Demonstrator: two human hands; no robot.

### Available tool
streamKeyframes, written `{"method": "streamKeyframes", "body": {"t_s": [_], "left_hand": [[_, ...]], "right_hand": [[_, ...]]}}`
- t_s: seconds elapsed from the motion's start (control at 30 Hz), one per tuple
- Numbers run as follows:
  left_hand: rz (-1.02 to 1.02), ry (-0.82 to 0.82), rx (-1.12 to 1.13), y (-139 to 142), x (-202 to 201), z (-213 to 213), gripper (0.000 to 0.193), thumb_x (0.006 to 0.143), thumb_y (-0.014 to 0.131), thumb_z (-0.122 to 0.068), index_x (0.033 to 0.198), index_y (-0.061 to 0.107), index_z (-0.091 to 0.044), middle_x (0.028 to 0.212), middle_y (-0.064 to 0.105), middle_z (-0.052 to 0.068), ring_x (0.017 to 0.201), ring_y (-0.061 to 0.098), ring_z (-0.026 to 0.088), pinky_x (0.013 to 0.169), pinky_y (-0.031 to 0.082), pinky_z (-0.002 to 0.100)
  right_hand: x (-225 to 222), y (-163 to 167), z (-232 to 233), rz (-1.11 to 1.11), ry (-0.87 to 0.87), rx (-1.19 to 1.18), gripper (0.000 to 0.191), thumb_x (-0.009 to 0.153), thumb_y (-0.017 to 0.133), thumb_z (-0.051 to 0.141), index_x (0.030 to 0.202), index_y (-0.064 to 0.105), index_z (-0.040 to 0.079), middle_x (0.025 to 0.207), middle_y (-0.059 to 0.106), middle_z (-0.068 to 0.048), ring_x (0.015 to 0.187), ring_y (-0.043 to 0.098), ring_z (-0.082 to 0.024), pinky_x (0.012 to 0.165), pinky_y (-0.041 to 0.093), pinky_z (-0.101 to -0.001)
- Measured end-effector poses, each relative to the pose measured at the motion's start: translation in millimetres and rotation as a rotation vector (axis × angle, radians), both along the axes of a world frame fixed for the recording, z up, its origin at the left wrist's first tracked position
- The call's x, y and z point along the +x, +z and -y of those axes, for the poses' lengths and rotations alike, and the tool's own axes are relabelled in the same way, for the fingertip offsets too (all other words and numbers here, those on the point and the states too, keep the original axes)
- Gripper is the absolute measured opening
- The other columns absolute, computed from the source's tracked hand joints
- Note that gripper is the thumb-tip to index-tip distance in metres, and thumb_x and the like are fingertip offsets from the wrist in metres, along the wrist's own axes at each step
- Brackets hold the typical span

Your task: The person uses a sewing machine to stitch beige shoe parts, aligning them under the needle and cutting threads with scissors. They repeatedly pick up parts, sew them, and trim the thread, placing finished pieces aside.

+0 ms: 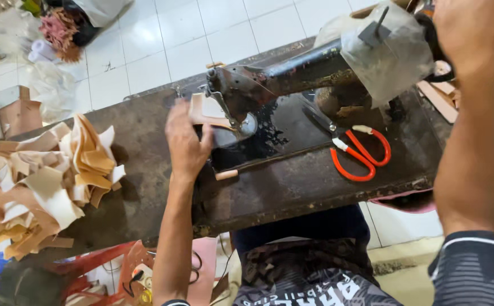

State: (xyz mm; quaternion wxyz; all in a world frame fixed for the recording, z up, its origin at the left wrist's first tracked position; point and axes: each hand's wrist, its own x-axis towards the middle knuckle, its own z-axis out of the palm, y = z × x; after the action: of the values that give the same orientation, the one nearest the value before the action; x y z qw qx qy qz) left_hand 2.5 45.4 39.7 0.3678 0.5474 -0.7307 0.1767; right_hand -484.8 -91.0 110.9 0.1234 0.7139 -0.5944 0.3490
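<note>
worn dark work table (292, 187) spans the frame centre. old sewing machine (292, 73) sits at upper centre, its right end wrapped in plastic. heap of tan and cream cut pieces (43, 181) lies at left. right hand (473, 34), upper right, reaches to the machine's end; grip cannot be told. left hand (186, 144), centre, pinches a pale cut piece (201, 110) at the needle. orange-handled scissors (360, 153) lie right of centre.

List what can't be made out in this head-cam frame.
- Right hand: cut off by the top edge; grip unreadable.
- Needle area: hidden behind the machine head and tan piece.
- Left hand: palm side hidden; hold on the piece unclear.
- Scissors: blades blend into the dark table.
</note>
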Motion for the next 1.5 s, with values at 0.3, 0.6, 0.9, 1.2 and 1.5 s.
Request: {"method": "streamKeyframes", "body": {"t_s": [0.3,0.6,0.9,1.2,1.5], "left_hand": [[-1.218,-0.198,0.388,-27.3,27.6,7.9,0.044,0.096,0.068,-0.004,0.135,0.047,0.001,0.130,0.064,0.019,0.118,0.068,0.021,0.099,0.062,0.033],[-1.008,-0.081,0.338,-19.1,25.9,-2.5,0.051,0.093,0.069,-0.002,0.139,0.046,0.002,0.136,0.058,0.018,0.120,0.067,0.026,0.102,0.059,0.033],[-0.689,0.044,0.239,-4.2,-16.0,-76.1,0.070,0.087,0.072,-0.005,0.149,0.042,0.004,0.143,0.052,0.024,0.137,0.051,0.036,0.118,0.041,0.043],[-0.702,0.048,0.231,-23.6,-37.1,-103.1,0.045,0.100,0.074,-0.011,0.138,0.057,0.006,0.154,0.044,0.021,0.147,0.050,0.034,0.120,0.046,0.042],[-0.383,0.238,0.169,-22.4,-45.4,-127.1,0.023,0.103,0.077,-0.007,0.120,0.067,0.006,0.146,0.053,0.023,0.140,0.055,0.035,0.118,0.049,0.045]], "right_hand": [[101.9,-24.8,-122.5,0.344,0.378,-0.452,0.029,0.102,0.068,0.023,0.122,0.074,0.002,0.110,0.071,-0.019,0.092,0.070,-0.031,0.076,0.056,-0.0384],[271.4,-14.0,-35.1,0.555,1.086,0.950,0.053,0.104,0.062,0.037,0.149,0.054,0.011,0.124,0.067,-0.014,0.104,0.067,-0.024,0.088,0.057,-0.0365],[261.9,-34.7,-28.7,0.778,1.325,0.564,0.038,0.104,0.067,0.028,0.135,0.060,0.009,0.118,0.075,-0.008,0.104,0.074,-0.020,0.090,0.061,-0.0337],[56.4,-37.1,-167.8,0.885,0.405,0.466,0.017,0.094,0.073,0.014,0.108,0.079,0.006,0.089,0.081,-0.007,0.080,0.077,-0.014,0.071,0.062,-0.0278],[-104.5,-39.4,-157.5,0.879,-0.110,0.193,0.024,0.103,0.069,0.031,0.105,0.075,0.007,0.090,0.077,-0.005,0.074,0.072,-0.010,0.062,0.058,-0.0270]]}}
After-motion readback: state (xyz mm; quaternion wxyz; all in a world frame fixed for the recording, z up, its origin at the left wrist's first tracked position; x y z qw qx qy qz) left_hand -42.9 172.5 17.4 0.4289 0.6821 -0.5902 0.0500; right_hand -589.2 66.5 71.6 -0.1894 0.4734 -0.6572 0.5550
